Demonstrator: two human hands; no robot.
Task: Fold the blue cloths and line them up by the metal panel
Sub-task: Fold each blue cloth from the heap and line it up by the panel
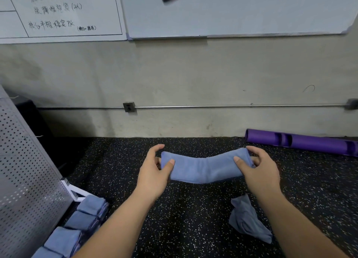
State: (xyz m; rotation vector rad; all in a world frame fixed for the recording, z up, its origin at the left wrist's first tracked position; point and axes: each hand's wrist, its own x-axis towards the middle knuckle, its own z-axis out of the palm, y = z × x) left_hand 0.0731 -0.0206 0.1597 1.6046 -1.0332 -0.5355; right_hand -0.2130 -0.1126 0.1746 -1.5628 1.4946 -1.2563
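A blue cloth (203,168), folded into a long strip, hangs in the air above the speckled floor and sags in its middle. My left hand (155,172) pinches its left end and my right hand (257,170) pinches its right end, thumbs on top. Several folded blue cloths (77,224) lie in a row along the foot of the perforated metal panel (25,180) at the lower left. One crumpled blue cloth (248,221) lies on the floor at the lower right, partly behind my right forearm.
The floor is black rubber with white specks (193,219). A purple tube (302,141) lies by the concrete wall at the right. A white bracket (74,192) sticks out from the panel's foot. Whiteboards (232,11) hang on the wall above.
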